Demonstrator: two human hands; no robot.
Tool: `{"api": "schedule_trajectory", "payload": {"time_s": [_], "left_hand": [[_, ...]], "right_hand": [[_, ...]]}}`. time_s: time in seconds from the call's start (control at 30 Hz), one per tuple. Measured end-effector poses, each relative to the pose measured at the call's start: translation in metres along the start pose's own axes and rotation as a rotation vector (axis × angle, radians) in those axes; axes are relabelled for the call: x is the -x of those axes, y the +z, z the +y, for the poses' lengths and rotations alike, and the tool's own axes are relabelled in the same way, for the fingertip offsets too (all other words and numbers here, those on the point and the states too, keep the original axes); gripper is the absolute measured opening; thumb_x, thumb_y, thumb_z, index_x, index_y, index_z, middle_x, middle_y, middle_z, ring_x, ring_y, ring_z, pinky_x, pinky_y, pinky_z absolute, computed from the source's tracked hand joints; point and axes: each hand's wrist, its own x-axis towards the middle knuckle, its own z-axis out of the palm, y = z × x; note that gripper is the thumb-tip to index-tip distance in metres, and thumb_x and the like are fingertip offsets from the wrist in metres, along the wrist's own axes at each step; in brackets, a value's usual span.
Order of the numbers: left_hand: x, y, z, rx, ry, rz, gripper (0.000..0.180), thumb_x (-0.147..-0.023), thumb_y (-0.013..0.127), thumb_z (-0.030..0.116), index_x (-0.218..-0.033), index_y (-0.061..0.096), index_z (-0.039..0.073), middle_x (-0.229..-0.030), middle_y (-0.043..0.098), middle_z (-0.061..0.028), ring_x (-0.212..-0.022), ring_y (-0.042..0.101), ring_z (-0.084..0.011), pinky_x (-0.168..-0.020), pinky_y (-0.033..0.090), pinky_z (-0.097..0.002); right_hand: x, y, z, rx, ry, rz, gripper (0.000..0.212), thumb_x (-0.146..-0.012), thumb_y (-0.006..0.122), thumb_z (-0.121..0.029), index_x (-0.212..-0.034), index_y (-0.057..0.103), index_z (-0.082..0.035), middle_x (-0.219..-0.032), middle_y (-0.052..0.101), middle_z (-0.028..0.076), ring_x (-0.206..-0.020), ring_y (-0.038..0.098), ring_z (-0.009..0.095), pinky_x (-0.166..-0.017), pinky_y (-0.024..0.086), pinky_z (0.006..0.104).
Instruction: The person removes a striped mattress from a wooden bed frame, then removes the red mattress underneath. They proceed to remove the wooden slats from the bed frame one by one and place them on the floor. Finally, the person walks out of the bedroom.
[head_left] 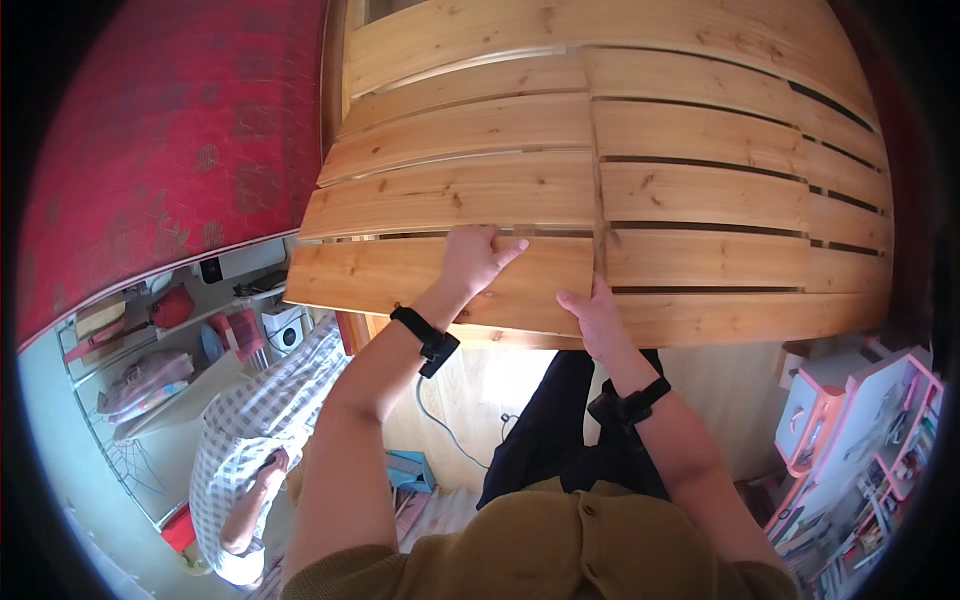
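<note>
A home, most likely a bedroom. The main sign is a pale, slatted wooden bed base [700, 190]. Left of the bed base spreads a red patterned cover [200, 130], mattress-like; nearer, also left of the bed base, open shelves [180, 408] hold bags and household odds and ends. Near the bed base's right end is a pink-edged white bookcase [858, 440]. Wood-look flooring [450, 400] shows before the bed base.

Left hand [468, 270] fingers [478, 233] reach the gap between wooden slats [450, 190], tips hidden; right hand [604, 328] shows thumb and one finger, rest out of sight, so grip unclear on both. Slats run off top edge and hide lower ends of dark trousers [545, 430]. Small items [912, 462] far right: too small to ID.
</note>
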Motion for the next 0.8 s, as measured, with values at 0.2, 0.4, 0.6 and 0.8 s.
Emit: {"api": "schedule_trajectory", "payload": {"time_s": [0.2, 0.4, 0.6, 0.8], "left_hand": [[0.061, -0.024, 0.042, 0.211, 0.051, 0.008, 0.058, -0.072, 0.050, 0.056, -0.056, 0.052, 0.000, -0.057, 0.053, -0.0177, -0.058, 0.052, -0.0352, -0.053, 0.041, -0.0408], [0.160, -0.032, 0.116, 0.384, 0.024, 0.027, 0.052, -0.074, 0.050, 0.051, -0.063, 0.056, 0.000, -0.063, 0.055, -0.0190, -0.063, 0.053, -0.0354, -0.058, 0.043, -0.0401], [0.265, -0.027, 0.173, 0.393, -0.049, -0.008, 0.054, -0.073, 0.053, 0.051, -0.086, 0.057, -0.001, -0.084, 0.058, -0.0200, -0.081, 0.055, -0.0332, -0.071, 0.044, -0.0367], [0.377, 0.005, 0.202, 0.467, -0.274, -0.003, 0.062, -0.072, 0.053, 0.056, -0.094, 0.055, -0.002, -0.081, 0.057, -0.0157, -0.076, 0.055, -0.0252, -0.068, 0.042, -0.0328]], "right_hand": [[0.088, 0.022, -0.048, 0.236, -0.092, 0.013, 0.040, -0.074, 0.057, -0.003, -0.110, 0.038, 0.001, -0.103, 0.050, 0.009, -0.092, 0.049, 0.014, -0.079, 0.041, 0.0268], [0.200, 0.011, -0.086, 0.414, -0.079, -0.011, 0.039, -0.074, 0.055, -0.002, -0.110, 0.039, 0.001, -0.103, 0.051, 0.009, -0.093, 0.049, 0.015, -0.080, 0.041, 0.0273], [0.293, -0.006, -0.106, 0.553, -0.035, -0.148, 0.041, -0.072, 0.053, 0.000, -0.111, 0.040, 0.001, -0.104, 0.051, 0.010, -0.094, 0.050, 0.016, -0.081, 0.041, 0.0276], [0.338, -0.029, -0.092, 0.628, 0.074, -0.476, 0.046, -0.069, 0.053, -0.002, -0.113, 0.041, 0.002, -0.106, 0.052, 0.009, -0.096, 0.050, 0.016, -0.084, 0.038, 0.0261]]}}
